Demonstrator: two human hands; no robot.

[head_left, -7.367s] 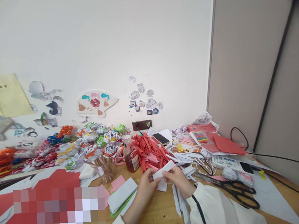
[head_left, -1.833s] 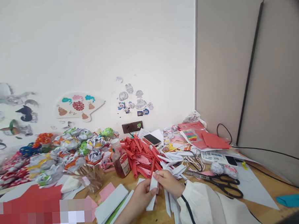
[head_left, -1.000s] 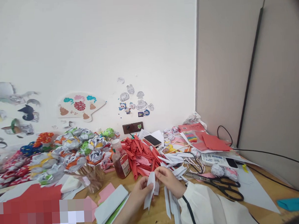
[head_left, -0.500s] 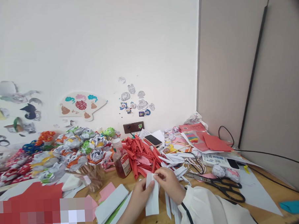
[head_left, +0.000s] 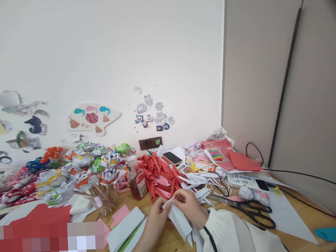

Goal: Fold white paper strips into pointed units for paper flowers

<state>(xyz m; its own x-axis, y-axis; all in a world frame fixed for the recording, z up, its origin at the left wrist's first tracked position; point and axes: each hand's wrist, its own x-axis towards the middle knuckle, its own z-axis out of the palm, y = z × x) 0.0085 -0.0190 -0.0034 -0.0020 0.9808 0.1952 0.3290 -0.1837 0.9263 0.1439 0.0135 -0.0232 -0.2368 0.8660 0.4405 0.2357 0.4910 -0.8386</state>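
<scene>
Below a white wall [head_left: 178,47], on the cluttered table [head_left: 162,246], my left hand [head_left: 159,213] and right hand [head_left: 189,206] are both clamped on the top end of a white paper strip [head_left: 180,222], which slants down toward five o'clock. From it, red strips [head_left: 159,173] lie at eleven, black scissors [head_left: 242,203] at three, white sheets [head_left: 125,230] at nine.

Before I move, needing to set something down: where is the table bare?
Bare wood shows between the left forearm and the nearer white strips, partly hidden by the held paper; more lies between the white sheet, teal paper and black cable. Beyond the left hand, red strips and a bottle crowd together.
</scene>
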